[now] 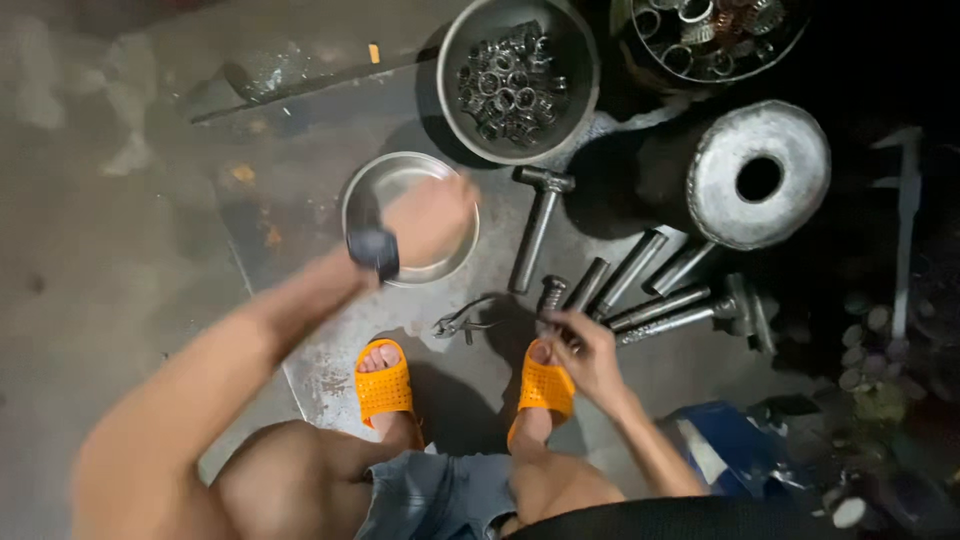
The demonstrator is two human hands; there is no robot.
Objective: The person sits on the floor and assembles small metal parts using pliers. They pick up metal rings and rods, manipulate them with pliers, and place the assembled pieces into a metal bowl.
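Observation:
My left hand point(430, 215) is blurred by motion above a shallow, empty steel bowl point(400, 180), with a dark watch point(375, 250) on the wrist. I cannot tell whether its fingers hold anything. My right hand point(582, 352) is low beside my right orange slipper point(545, 388). Its fingers are curled on the near end of a short ribbed metal tool point(551, 292). Several steel rods point(655, 305) lie fanned out just beyond that hand.
A deep grey bowl point(460, 40) holds several metal rings point(510, 85), and a dark basket point(715, 30) holds more. A heavy cylinder with a hole point(757, 175), a hammer point(538, 225), pliers point(458, 322) and a blue object point(730, 450) lie around.

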